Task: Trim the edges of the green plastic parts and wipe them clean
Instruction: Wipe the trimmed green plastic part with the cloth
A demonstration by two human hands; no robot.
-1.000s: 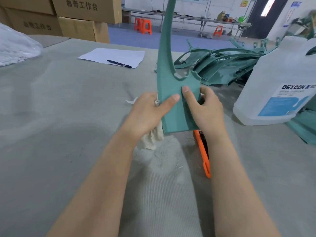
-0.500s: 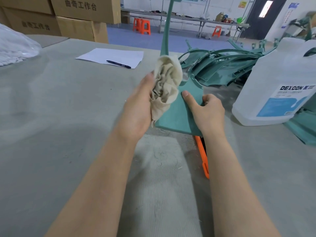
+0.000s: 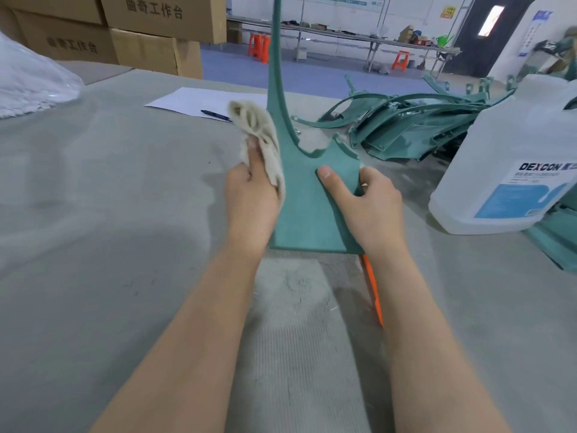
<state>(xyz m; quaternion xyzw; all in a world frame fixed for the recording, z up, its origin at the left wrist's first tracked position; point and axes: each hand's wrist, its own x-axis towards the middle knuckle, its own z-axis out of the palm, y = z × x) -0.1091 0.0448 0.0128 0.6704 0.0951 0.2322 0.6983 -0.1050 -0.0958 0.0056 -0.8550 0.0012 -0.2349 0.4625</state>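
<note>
A green plastic part [image 3: 307, 210] stands upright in front of me, its broad base low and a long thin arm rising out of the top of the view. My right hand [image 3: 371, 210] grips its right edge, thumb across the front face. My left hand [image 3: 251, 198] holds a beige cloth [image 3: 265, 142] against the part's left edge, the cloth bunched above my fingers. An orange-handled tool [image 3: 373, 292] lies on the grey table below the part, mostly hidden by my right forearm.
A heap of green plastic parts [image 3: 415, 123] lies at the back right. A large white DEXCON jug [image 3: 512, 170] stands at the right. A sheet of paper [image 3: 193, 100] with a pen [image 3: 215, 115] lies behind. Cardboard boxes [image 3: 131, 29] and a plastic bag [image 3: 31, 82] sit far left.
My left hand carried the cloth from behind the part's lower left up over its face, then down to its left edge. The part tilted back and stands upright again.
</note>
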